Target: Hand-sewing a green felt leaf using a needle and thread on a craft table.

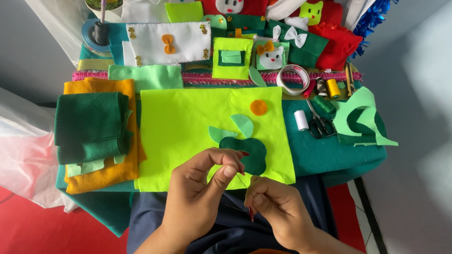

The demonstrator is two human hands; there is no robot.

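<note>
We pinch a thin sewing needle (241,181) in our left hand (200,188) and hold fine thread (hard to see) tight in our right hand (278,207), both close together so they meet, just below the dark green felt apple shape (249,153) lying on the bright lime felt sheet (179,136).

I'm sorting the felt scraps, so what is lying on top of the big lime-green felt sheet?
On the lime-green felt sheet lie a dark green apple-shaped piece, two light green leaf shapes and an orange circle. The left hand covers the sheet's lower edge, hiding anything there.
</note>
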